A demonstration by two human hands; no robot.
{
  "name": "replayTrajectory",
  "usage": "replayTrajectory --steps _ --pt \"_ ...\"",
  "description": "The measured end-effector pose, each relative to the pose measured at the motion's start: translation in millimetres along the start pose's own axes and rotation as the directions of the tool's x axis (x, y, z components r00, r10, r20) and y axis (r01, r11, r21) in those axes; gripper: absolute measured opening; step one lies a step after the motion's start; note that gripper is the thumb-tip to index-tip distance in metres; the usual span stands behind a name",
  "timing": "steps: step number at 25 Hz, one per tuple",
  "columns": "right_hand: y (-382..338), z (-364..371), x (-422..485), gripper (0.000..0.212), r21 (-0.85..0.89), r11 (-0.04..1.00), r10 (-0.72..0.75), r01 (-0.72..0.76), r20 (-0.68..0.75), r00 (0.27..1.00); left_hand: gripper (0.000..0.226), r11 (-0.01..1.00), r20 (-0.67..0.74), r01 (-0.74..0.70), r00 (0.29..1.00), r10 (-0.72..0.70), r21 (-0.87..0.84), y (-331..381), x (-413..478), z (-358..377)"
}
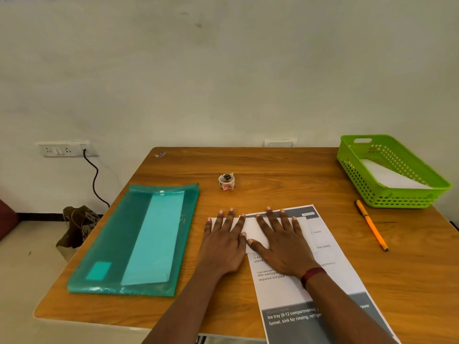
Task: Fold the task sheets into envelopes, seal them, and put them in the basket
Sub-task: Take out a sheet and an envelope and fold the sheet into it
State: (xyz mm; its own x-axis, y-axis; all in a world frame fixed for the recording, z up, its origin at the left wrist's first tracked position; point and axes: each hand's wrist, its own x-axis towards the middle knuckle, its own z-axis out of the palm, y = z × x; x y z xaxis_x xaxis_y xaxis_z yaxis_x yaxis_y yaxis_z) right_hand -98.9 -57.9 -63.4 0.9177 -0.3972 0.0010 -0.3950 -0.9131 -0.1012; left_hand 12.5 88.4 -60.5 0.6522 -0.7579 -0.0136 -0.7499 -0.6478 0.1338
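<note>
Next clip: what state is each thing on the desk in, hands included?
folded sheet: folded, pressed flat under both hands
printed sheet: unfolded, lying beneath it
left hand: fingers straight, pressing
right hand: fingers straight, pressing
basket: upright, white paper inside
folder: lying flat
sticker roll: loose end sticking out
pen: lying flat

left hand [223,247]: mine, bare from fingertips to wrist, nails cut short.
right hand [282,247]: bare as well, nails short too.
wristband [313,275]: a dark red band, thread or cloth as far as I can tell, snug round my right wrist, at 5 o'clock from that hand's middle.
left forearm [196,306]: uncovered down to the picture's edge at 7 o'clock.
right forearm [340,309]: uncovered below the band, out to the edge at 5 o'clock.
</note>
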Motion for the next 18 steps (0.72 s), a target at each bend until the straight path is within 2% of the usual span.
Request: replayTrajectory --steps 7,14,18 --pt "5.8 -0.9 -2.3 0.090 -0.003 1.000 0.013 -0.013 -0.005 1.000 0.059 1.000 -0.005 0.006 1.000 -0.006 -0.015 -1.6 0.4 0.6" --pt "14.2 -3.7 -4.4 0.087 -0.032 0.999 0.001 -0.001 -0.004 1.000 0.063 1.000 0.029 0.018 0.999 -0.018 -0.012 0.4 0.3 -0.2" --pt "13.5 -2.1 -5.7 0.087 -0.017 1.000 0.003 -0.004 -0.026 1.000 0.076 1.000 0.026 0.011 1.000 -0.011 -0.020 3.6 -1.9 -1.9"
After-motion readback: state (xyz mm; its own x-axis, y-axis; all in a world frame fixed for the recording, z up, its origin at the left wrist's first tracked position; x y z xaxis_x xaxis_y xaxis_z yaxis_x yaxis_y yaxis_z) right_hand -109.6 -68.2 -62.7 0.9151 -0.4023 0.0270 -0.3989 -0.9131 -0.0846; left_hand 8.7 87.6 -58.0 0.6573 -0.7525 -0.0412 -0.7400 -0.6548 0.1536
